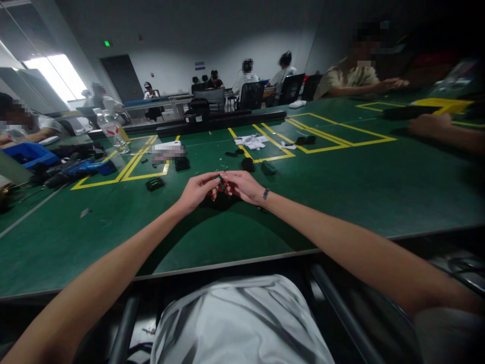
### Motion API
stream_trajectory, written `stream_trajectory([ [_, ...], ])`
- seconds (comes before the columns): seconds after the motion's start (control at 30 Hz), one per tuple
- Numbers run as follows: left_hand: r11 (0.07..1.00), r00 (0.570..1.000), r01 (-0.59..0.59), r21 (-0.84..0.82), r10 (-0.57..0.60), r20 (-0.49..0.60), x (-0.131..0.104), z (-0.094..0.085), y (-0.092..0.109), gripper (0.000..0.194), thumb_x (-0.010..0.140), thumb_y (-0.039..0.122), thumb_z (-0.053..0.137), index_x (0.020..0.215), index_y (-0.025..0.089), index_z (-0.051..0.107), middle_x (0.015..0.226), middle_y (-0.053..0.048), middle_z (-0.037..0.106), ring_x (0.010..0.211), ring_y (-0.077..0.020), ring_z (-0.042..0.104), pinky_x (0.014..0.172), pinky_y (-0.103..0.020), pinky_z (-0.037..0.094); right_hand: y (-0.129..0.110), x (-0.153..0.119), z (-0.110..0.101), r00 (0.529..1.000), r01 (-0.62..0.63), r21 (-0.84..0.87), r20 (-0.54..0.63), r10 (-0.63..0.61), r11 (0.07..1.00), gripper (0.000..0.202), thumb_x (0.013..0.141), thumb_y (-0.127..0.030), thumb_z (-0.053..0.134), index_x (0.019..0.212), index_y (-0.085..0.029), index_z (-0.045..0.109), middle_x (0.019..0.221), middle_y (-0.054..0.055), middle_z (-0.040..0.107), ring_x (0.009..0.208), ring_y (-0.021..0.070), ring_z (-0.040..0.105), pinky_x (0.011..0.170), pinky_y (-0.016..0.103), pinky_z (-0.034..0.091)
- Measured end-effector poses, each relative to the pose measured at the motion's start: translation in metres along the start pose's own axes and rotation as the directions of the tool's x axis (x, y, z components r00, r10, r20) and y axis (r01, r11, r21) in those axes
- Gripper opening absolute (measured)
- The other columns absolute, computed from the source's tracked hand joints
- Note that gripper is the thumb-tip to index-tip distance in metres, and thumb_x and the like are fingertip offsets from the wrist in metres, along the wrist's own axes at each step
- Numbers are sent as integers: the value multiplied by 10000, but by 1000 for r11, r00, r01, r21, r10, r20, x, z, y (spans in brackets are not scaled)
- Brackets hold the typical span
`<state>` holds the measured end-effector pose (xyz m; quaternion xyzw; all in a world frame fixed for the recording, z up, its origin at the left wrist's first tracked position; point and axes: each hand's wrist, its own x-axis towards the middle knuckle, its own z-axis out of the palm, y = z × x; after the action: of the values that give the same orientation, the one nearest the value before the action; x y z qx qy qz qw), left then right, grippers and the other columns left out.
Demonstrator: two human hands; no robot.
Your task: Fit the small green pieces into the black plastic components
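Observation:
My left hand (199, 189) and my right hand (244, 186) meet over the green table (227, 235), fingertips together. Between them they pinch a small dark green piece (221, 180), mostly covered by the fingers. Just beyond my right hand lie a black part (247, 164) and a dark green part (269, 168). To the left of my left hand sits a black part with green on it (155, 183). Farther up is a black ribbed block (182, 163).
White papers (251, 142) lie beyond my hands. A clear bottle (113, 132), a blue bin (32, 152) and tools (81, 169) are at the left. Another person's hand (432, 127) rests at the right; a seated person (350, 76) is behind. The table's front edge (227, 263) is near me.

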<state>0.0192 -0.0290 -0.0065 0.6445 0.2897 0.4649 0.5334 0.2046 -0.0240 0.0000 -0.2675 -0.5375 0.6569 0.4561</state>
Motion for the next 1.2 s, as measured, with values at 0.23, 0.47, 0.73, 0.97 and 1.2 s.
stream_trajectory([
  [0.23, 999, 1000, 15, -42, -14, 10, -1, -1, 1, 416, 825, 315, 704, 1209, 156, 678, 763, -33, 653, 569, -106, 586, 547, -246, 487, 0, 1, -1, 1000, -8, -28, -9, 8, 1000, 331, 746, -414, 787, 822, -120, 655, 648, -17, 561, 522, 78, 488, 505, 239, 370],
  [0.47, 995, 999, 53, -82, -53, -8, -3, 2, 2, 418, 827, 327, 699, 1204, 147, 676, 760, -41, 662, 563, -109, 583, 537, -252, 486, 0, 1, -2, 1000, -14, -37, -15, 13, 999, 341, 729, -420, 798, 813, -119, 664, 653, -10, 569, 524, 82, 483, 501, 245, 370],
  [0.73, 987, 996, 77, -140, -82, -30, -3, 4, 6, 389, 827, 306, 697, 1183, 148, 690, 764, -50, 669, 572, -122, 592, 527, -260, 480, 0, 3, -2, 1000, -10, -2, -17, 10, 1000, 318, 744, -407, 789, 824, -121, 675, 651, -10, 569, 534, 83, 486, 510, 247, 372],
  [0.97, 981, 996, 84, -175, -89, -24, -2, 2, 7, 416, 826, 292, 693, 1209, 131, 671, 758, -59, 678, 551, -126, 590, 521, -273, 483, 0, 5, 2, 998, -45, 41, -33, 46, 998, 344, 721, -400, 810, 865, -115, 681, 651, -2, 587, 525, 84, 493, 500, 238, 376],
  [1.2, 988, 998, 60, -143, -61, -4, -4, 2, 6, 437, 816, 334, 719, 1215, 164, 669, 769, -52, 684, 556, -110, 583, 526, -255, 481, -7, 1, 2, 997, -76, 82, 10, 76, 994, 302, 749, -370, 793, 842, -118, 655, 651, 1, 583, 536, 84, 491, 501, 232, 371],
])
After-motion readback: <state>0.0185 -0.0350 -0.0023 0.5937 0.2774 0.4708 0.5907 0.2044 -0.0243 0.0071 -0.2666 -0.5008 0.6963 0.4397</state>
